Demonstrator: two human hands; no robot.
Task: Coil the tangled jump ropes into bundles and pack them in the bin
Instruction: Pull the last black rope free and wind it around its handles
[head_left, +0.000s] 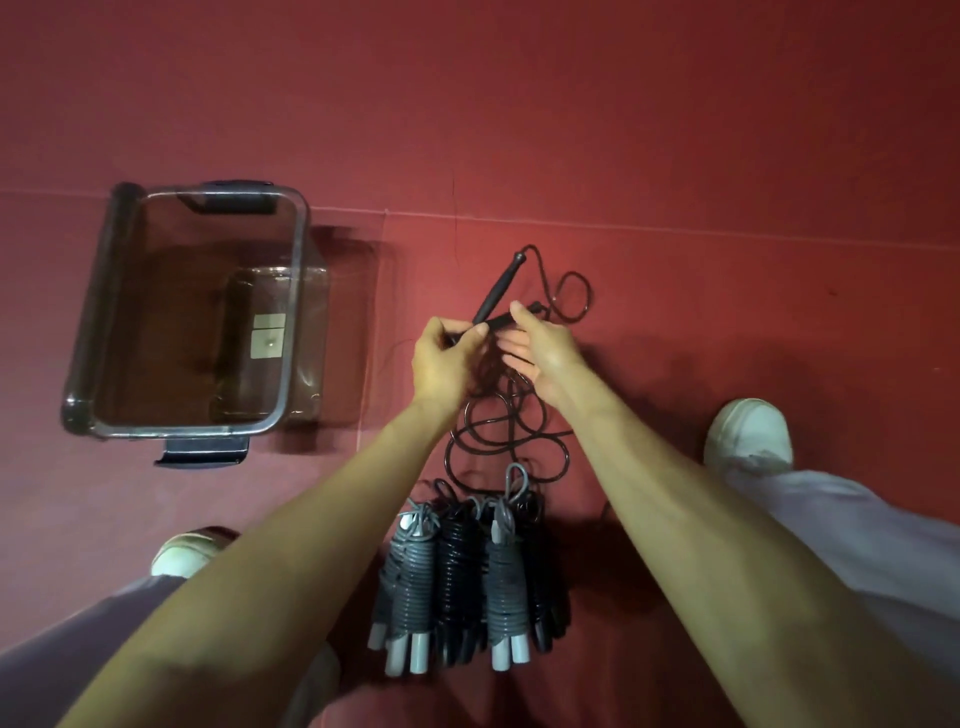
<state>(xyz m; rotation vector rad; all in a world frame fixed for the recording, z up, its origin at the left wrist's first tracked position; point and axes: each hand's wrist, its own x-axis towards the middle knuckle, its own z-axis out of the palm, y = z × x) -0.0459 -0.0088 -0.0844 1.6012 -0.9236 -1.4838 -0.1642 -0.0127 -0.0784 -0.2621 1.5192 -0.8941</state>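
My left hand (441, 364) curls round the near end of one black handle (496, 291) of the loose jump rope (506, 436), and the handle points away from me. My right hand (545, 356) is mostly open, fingers fairly straight, with its thumb resting on the second handle (506, 319) just beside the first. The cord lies in slack loops on the floor (675, 156) between my hands and my lap.

To do this step well, I judge I should set the two handles side by side with their ends level and clamp them in the left hand. The right hand can then run the cord free of its crossings and wind it round them in tight, even turns. A kink left in would likely make the wrap bulge or slip.

The clear bin (297, 291) stands on the floor to my left, well apart from the rope. It holds no ropes; only a pale label (268, 335) shows through it. The coiled bundles (457, 571), grey and black, lie in a row close in front of me, not yet packed.
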